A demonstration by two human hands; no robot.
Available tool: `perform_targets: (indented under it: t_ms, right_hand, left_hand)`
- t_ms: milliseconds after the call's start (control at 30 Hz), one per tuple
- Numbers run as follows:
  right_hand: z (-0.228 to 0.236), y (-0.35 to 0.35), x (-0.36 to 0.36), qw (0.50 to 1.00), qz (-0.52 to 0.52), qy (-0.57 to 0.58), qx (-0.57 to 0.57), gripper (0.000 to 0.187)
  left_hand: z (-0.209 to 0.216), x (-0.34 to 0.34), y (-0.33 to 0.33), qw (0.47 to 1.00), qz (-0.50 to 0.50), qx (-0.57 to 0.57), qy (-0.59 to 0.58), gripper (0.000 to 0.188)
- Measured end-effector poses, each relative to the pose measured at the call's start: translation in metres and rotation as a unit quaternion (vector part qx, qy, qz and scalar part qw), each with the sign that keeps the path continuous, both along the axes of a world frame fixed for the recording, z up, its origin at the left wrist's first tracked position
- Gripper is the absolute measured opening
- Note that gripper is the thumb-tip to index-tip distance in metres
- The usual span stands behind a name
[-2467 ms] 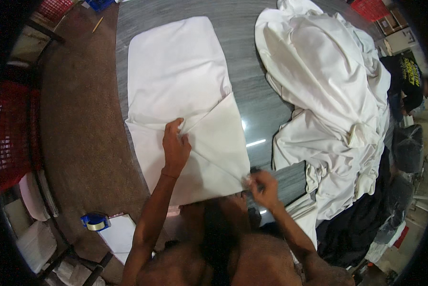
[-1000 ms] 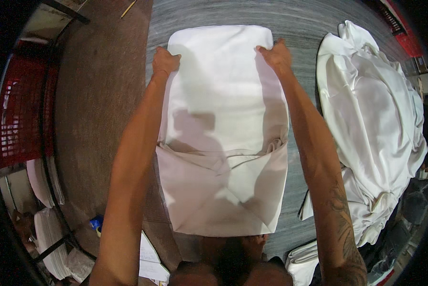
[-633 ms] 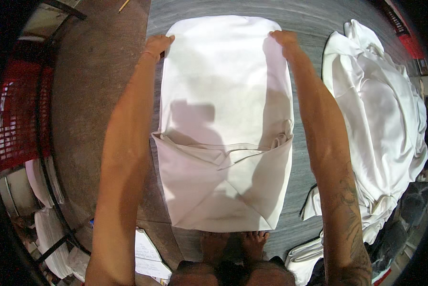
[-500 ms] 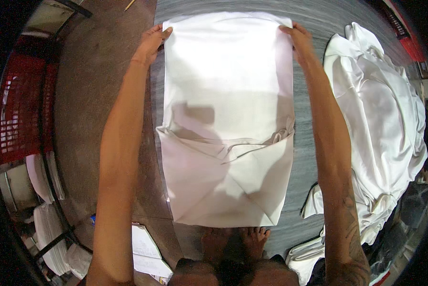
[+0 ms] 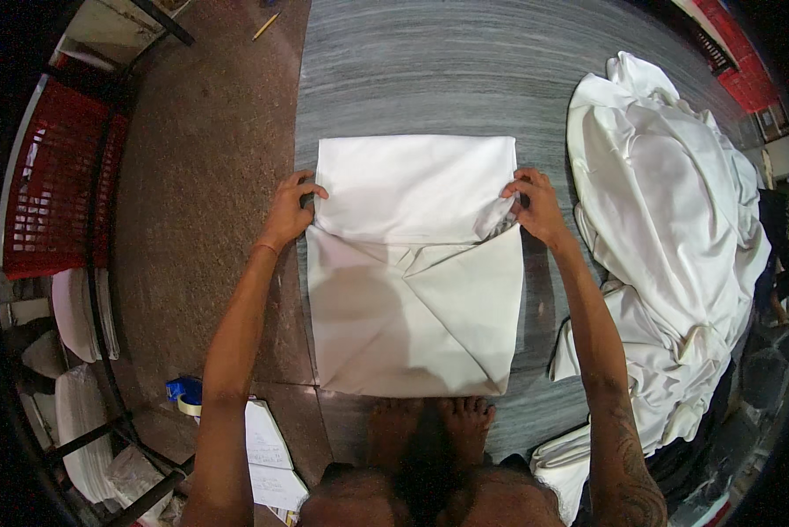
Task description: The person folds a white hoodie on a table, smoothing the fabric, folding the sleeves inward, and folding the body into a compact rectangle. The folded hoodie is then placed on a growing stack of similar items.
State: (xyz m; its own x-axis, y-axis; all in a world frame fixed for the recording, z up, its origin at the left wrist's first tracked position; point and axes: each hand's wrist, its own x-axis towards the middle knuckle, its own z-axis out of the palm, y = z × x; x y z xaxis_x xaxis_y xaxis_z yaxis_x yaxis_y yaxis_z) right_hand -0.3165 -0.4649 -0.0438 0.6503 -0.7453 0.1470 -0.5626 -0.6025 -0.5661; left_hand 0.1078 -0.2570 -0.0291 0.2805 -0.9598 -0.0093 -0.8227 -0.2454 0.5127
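Observation:
In front of me a white cloth [image 5: 414,325] lies folded into a squarish packet. Its far part, a smooth flap [image 5: 416,184], is turned toward me and meets a near pocket-like panel with diagonal creases. At the left edge of the flap is my left hand [image 5: 291,211], its curved fingertips touching the fabric and its thumb apart from them. Across from it, my right hand [image 5: 536,207] touches the flap's right edge, fingers also curved and apart from the thumb. Beside that hand, some bunched fabric shows in the gap where flap and panel meet.
A large heap of shiny white cloth [image 5: 666,220] lies to the right on the grey streaked surface [image 5: 412,70]. Red plastic crates [image 5: 56,184] stand at left. A pencil [image 5: 266,26], an open notebook [image 5: 269,452] and a tape roll [image 5: 188,400] lie on the brown floor.
The cloth's far edge, earlier pinched in both hands and stretched away from me, is now folded over toward me. Both hands have come nearer and their grip has loosened.

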Motion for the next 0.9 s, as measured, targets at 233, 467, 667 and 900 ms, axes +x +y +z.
perform_targets:
  t_ms: [233,467,667,900]
  right_hand:
    - [0.021,-0.011,0.006,0.972,-0.066,-0.207,0.093,0.021]
    - [0.043,-0.048,0.04,0.967,-0.084,-0.202,0.13,0.02]
    - [0.044,-0.126,0.077,0.889,-0.226,-0.254,0.306,0.02]
    - [0.076,-0.1,0.093,0.883,-0.134,-0.347,0.286,0.023]
  left_hand:
    - [0.018,0.008,-0.015,0.982,0.044,-0.159,0.097,0.028]
    - [0.048,0.017,-0.07,0.959,0.038,-0.076,0.271,0.012]
    - [0.047,0.057,-0.148,0.924,0.195,-0.089,0.316,0.024]
    - [0.076,0.052,-0.154,0.886,0.112,-0.109,0.437,0.028]
